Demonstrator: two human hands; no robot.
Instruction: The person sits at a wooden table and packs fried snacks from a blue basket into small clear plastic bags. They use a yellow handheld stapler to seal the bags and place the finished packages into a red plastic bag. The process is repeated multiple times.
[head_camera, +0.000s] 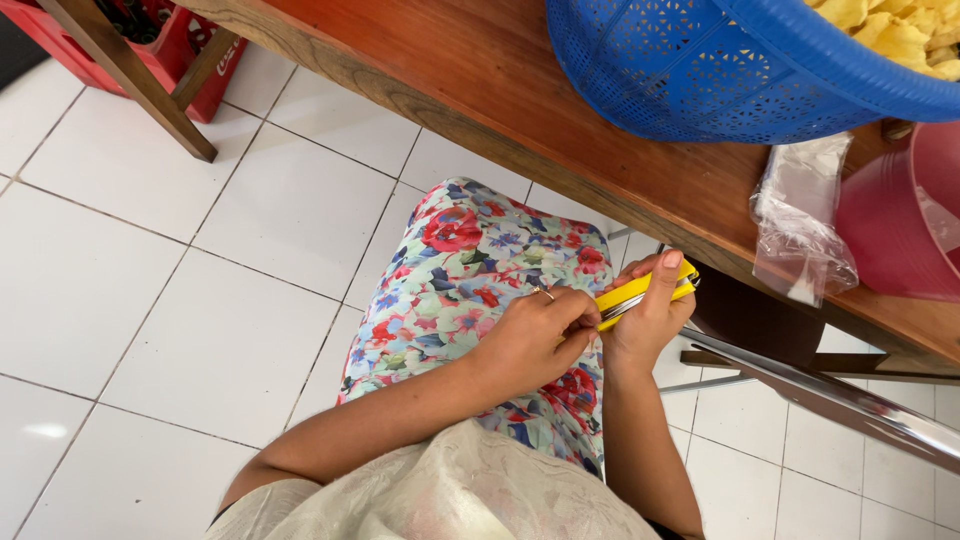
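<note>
My right hand (650, 315) grips the yellow stapler (640, 292) over my lap, steadying it; my left hand (535, 335) pinches at its metal end | blue basket (690, 70) above on table (480, 70)

White tiled floor (150, 280); wooden table (480, 80); red crate (160, 40).

Most of the yellow stapler (645, 291) is hidden by fingers (660, 300); blue basket (700, 70) and pink tub (900, 220) are cut off.
</note>
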